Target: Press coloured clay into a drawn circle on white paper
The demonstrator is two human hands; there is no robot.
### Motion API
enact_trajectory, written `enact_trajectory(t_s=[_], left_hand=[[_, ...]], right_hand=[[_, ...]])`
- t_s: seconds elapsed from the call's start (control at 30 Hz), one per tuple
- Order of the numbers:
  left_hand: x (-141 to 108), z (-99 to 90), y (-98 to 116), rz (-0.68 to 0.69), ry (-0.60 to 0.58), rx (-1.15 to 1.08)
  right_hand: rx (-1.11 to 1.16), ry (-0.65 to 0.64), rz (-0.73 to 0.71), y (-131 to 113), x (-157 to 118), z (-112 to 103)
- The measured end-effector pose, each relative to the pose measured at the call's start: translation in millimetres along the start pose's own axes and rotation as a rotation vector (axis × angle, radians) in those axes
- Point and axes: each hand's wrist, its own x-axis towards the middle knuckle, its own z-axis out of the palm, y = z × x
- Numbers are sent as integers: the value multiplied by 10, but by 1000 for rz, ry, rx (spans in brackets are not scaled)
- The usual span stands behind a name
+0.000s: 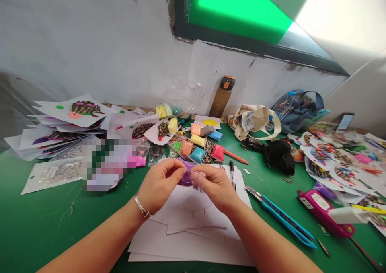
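Note:
Both hands meet over a stack of white paper (150,241) near the middle. My left hand (163,182) pinches the left side of a small purple clay packet (185,177), its fingers closed. On the packet's right side, my right hand (214,184) is closed on the clear plastic wrapping. Faint pencil lines show on the top sheet below the hands. Just beyond lie colored clay packets, among them a red one (217,152) and a blue one (197,154), with sunflower seeds around them. A black pen (232,171) lies right of the hands.
A blue cutter (283,218) and a magenta device (324,212) are at the right, beside seed pictures (322,168). Stacked pictures (75,114) and a bead bag (57,174) sit left. A brown bottle (222,96) and cloth bag (256,122) stand by the wall.

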Motion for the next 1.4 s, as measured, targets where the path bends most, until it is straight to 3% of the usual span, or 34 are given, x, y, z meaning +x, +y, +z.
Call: enact_trajectory(t_s=[0.1,0.3,0.5,0.73,0.9,1.03,1.13,1.23,1.4], left_hand=[[-3,9,-2,-13,10,-26],[-1,-5,-28,-6,62,128],[-16,-3,-21,45,54,92],[-9,-28,-27,30,91,135],[33,-62,3,3,10,-12],[21,-64,19,-5,71,100],[-1,-58,9,28,99,175],[1,-52,-5,19,72,149],[37,-47,-15,-50,-65,-78]], right_hand=[[-18,2,-2,10,-3,17],[-82,-76,-63,11,-10,45],[-8,12,-9,0,6,33],[5,-136,-38,-3,-13,51],[-22,-21,-22,-8,10,2],[-57,-11,-27,-8,14,-22],[-42,-72,-48,2,13,-10],[-35,-115,-55,8,14,4],[-52,-81,-52,-4,17,-19]])
